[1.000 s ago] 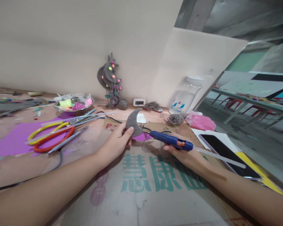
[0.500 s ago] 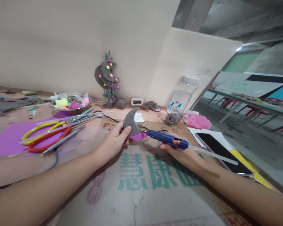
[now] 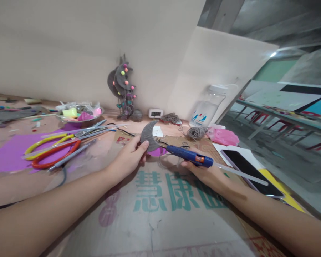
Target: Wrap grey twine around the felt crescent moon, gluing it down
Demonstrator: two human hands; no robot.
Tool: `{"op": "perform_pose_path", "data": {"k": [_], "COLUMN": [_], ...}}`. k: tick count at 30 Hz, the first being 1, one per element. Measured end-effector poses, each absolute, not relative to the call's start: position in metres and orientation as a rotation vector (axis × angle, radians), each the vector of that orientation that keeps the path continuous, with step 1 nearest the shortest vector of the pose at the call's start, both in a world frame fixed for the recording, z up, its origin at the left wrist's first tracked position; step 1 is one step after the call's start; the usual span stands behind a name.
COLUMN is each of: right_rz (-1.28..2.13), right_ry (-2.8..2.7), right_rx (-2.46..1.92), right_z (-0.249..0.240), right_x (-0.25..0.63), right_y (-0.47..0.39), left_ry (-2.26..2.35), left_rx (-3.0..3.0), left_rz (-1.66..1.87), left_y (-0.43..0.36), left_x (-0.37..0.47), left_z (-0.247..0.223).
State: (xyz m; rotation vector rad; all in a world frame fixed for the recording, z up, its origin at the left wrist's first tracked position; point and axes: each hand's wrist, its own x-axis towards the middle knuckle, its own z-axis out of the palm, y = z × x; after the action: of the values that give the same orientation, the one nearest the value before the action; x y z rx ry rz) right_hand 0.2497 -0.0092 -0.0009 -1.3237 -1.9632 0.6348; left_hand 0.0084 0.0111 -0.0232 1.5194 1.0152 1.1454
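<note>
A grey yarn-wrapped crescent point(image 3: 149, 136) is pinched in my left hand point(image 3: 132, 156), thumb on its lower face. My right hand point(image 3: 203, 172) is closed round a blue glue gun point(image 3: 186, 155), whose nozzle points left at the crescent's lower right edge. Whether the nozzle touches the crescent is hard to tell. A clear glue stick point(image 3: 240, 174) sticks out of the gun's rear, over a phone point(image 3: 251, 173). Both hands are above a cardboard sheet point(image 3: 155, 228) with green characters.
Red and yellow-handled scissors point(image 3: 55, 151) lie left on purple sheet point(image 3: 8, 151). Behind are a metal bowl point(image 3: 80, 121), decorated crescents point(image 3: 123, 84), a small timer point(image 3: 155, 113), grey yarn point(image 3: 196, 132), a clear bottle point(image 3: 207, 107) and a pink bag point(image 3: 224, 136).
The view has shifted slightly. Both hands keep their holds, and the crescent and glue gun stay in nearly the same position relative to each other.
</note>
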Motion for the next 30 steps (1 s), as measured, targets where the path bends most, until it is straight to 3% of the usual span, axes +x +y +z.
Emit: {"op": "perform_pose_path", "data": {"k": [30], "right_rz": [0.654], "right_ry": [-1.982], "right_rx": [-1.401], "right_z": [-0.0048], "right_x": [0.2542], "right_y": [-0.0099], "left_ry": [1.035], "left_rx": [1.557], "left_rz": [1.139], "left_y": [0.0101], "left_x": [0.0080], "left_z": [-0.0195]}}
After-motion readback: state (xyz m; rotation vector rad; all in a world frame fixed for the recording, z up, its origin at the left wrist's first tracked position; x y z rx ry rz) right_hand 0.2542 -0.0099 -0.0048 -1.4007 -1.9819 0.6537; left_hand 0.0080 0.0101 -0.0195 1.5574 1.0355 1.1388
